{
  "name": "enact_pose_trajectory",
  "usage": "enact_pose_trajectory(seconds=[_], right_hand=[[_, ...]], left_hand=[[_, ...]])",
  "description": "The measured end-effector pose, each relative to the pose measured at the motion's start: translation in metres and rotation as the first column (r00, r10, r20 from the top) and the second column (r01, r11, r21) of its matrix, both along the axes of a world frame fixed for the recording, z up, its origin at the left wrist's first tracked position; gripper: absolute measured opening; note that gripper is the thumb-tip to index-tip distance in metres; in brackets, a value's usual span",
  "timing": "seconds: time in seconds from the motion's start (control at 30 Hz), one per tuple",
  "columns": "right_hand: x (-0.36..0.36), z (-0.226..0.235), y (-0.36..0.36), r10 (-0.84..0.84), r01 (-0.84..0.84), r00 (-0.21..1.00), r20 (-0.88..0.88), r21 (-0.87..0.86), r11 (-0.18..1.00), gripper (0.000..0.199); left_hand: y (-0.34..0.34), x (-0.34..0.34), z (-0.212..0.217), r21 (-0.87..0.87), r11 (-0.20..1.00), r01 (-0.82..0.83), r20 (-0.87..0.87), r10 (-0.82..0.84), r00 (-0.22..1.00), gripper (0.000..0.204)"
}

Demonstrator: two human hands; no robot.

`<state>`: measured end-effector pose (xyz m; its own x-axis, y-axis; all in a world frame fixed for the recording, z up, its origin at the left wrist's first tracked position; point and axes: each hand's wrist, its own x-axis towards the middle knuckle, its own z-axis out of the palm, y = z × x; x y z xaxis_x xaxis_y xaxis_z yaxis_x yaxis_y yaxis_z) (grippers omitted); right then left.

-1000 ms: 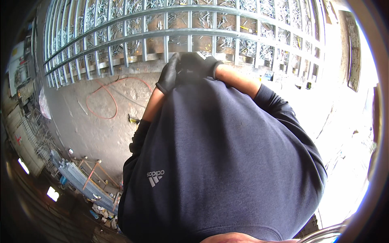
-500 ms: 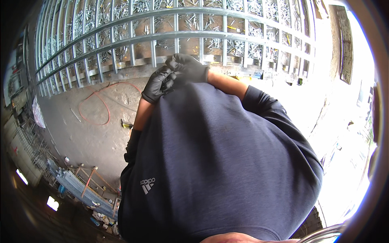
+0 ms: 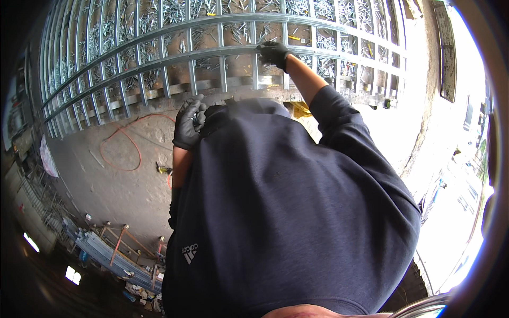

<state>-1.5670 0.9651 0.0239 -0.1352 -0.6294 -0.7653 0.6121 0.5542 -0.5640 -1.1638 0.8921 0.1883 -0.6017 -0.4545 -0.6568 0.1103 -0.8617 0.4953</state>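
My left hand, in a black glove, is held close to my body at the near side of the metal frame. Its fingers are curled in, and whatever lies within them does not show. My right hand, gloved too, reaches out over the frame. Its fingers are drawn together at the nearer long metal rail, by an upright metal bar that crosses it. Anything small between these fingertips is hidden. Below the bars lie many loose thin metal pieces, like screws or nails.
A second long rail runs parallel beyond the first. A red hose loops on the floor at left, near a small yellow-and-black tool. Long metal profiles are stacked at lower left. Something yellow lies beneath my right arm.
My hands were together in front of my chest. Now the right has gone forward and right to the nearer rail, and the left has drawn slightly left and back.
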Motion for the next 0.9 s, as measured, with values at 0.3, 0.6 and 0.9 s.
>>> enact_pose_trajectory(seconds=[0.3, 0.6, 0.9], right_hand=[[-0.014, -0.057, -0.025, 0.465, -0.598, -0.002, -0.886, 0.373, 0.710, 0.036], [0.013, 0.058, -0.041, 0.567, -0.584, -0.201, -0.799, 0.563, 0.586, 0.037], [0.048, 0.037, -0.044, 0.699, -0.302, 0.300, -0.650, 0.630, 0.715, 0.050]], left_hand=[[-0.005, 0.026, 0.001, 0.014, 0.992, -0.125, 0.013, 0.124, 0.992, 0.036], [-0.016, 0.041, -0.001, 0.035, 0.992, -0.124, 0.011, 0.124, 0.992, 0.035], [-0.036, 0.075, -0.004, 0.066, 0.988, -0.137, 0.027, 0.136, 0.990, 0.033]])
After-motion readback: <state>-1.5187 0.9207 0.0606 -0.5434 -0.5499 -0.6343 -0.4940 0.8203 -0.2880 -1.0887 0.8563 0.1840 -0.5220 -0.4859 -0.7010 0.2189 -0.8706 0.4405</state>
